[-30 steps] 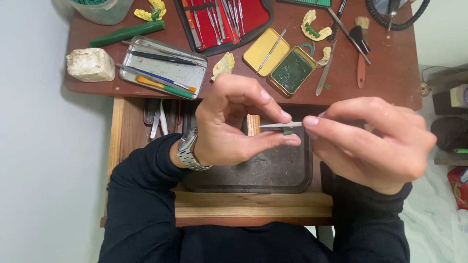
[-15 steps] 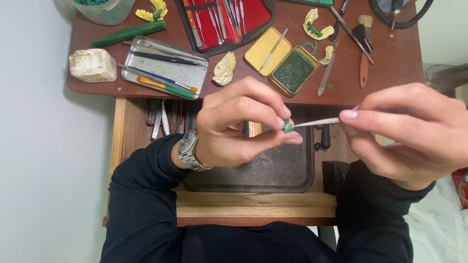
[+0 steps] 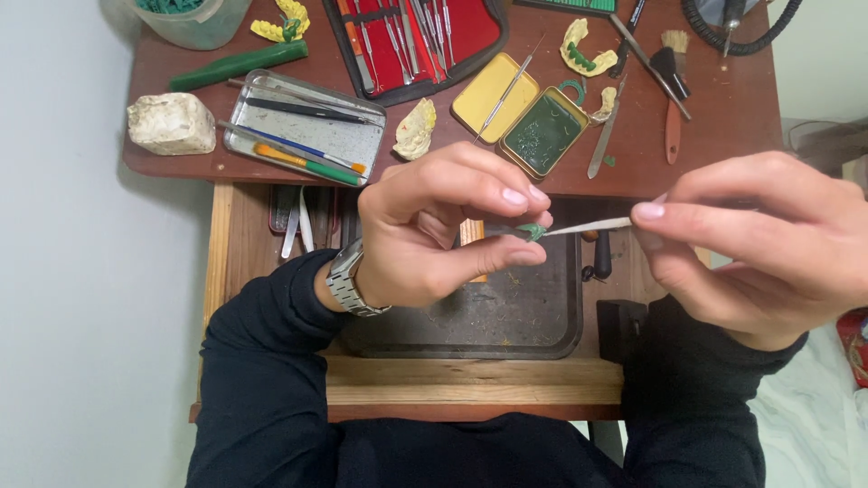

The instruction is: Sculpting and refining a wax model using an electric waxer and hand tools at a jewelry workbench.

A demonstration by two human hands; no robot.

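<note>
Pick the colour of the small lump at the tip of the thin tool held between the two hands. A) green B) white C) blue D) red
A: the small lump at the tip of the thin tool, pinched by the left hand and met by the right hand, is green.

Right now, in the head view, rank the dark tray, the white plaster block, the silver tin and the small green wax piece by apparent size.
1. dark tray, partly hidden by the left hand
2. silver tin
3. white plaster block
4. green wax piece, smallest though nearest the camera
</note>
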